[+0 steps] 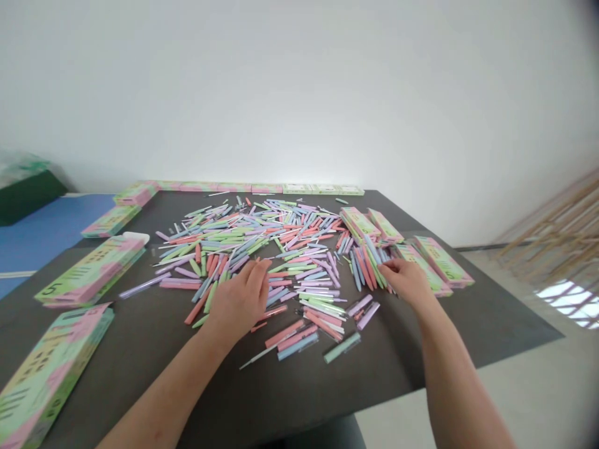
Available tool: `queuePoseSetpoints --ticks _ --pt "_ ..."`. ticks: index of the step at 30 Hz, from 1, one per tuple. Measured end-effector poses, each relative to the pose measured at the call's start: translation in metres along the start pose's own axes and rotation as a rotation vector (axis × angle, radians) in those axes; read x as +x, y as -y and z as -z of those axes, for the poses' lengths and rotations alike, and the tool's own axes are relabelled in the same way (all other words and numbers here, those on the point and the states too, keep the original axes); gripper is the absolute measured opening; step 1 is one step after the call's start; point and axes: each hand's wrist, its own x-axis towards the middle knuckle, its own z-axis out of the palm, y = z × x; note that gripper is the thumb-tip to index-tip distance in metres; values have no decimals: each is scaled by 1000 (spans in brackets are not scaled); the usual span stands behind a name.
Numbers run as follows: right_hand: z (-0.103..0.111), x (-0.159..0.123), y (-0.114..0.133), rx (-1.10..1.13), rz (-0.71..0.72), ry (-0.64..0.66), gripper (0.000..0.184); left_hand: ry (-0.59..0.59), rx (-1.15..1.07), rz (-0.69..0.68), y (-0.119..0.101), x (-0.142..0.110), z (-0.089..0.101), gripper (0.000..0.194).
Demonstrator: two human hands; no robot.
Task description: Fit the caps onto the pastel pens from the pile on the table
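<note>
A broad heap of pastel pen parts (234, 237) in green, pink, purple and blue covers the middle of a dark table (365, 399). My left hand (243, 296) is over the near part of the heap, its fingers drawn together; what they hold, if anything, is hidden. At the right, my right hand (407, 279) is closed at the edge of a bunch of pen barrels (367, 268), and I cannot make out what its fingertips grip. Between the hands lie thin white refills (322, 305) and several loose caps, among them a green cap (341, 348).
Patterned pen boxes line the table: a box with an open flap (88, 271) and a nearer box (51, 374) at left, several boxes (435, 262) at right, and a row of boxes (253, 188) along the wall. A dark green bin (30, 194) stands beyond the left edge.
</note>
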Motion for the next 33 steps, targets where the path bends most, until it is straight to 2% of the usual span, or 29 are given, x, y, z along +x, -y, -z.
queuePoseSetpoints --ticks 6,11,19,28,31,33 --pt "-3 -1 -20 -105 -36 -10 34 11 62 -106 -21 4 14 30" --pt "-11 3 -22 -179 -22 37 34 0 37 -56 -16 5 14 26" --pt "-18 13 -8 -272 -55 52 35 -107 101 14 8 -1 3 23" --pt "-22 13 2 -316 -106 34 37 -117 74 70 28 -6 -7 22" --pt "-19 8 16 -301 -52 -31 37 -107 60 102 30 -6 -6 23" --pt "-17 3 32 -246 65 -78 33 -97 41 115 32 -6 -5 23"
